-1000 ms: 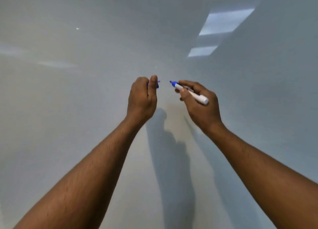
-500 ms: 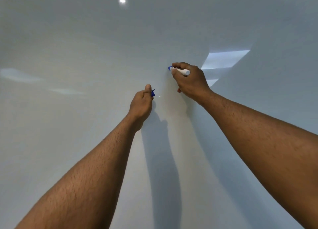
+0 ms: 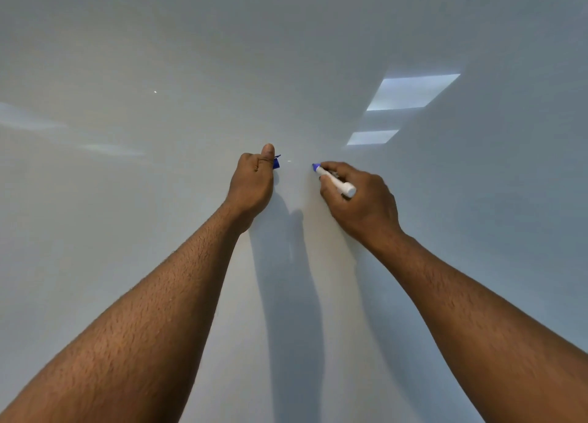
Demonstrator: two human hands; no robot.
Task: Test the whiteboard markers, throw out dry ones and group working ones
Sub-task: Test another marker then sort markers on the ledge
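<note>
Right hand grips the white-barrelled blue-tipped marker, long axis slanting up-left, tip near the glossy white whiteboard; left hand, just beside, clasps its blue cap.

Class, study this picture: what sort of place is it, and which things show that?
Probably a classroom or office: a glossy white whiteboard fills the view, mirroring rectangular ceiling lights, while the right hand holds a white blue-tipped marker.
</note>
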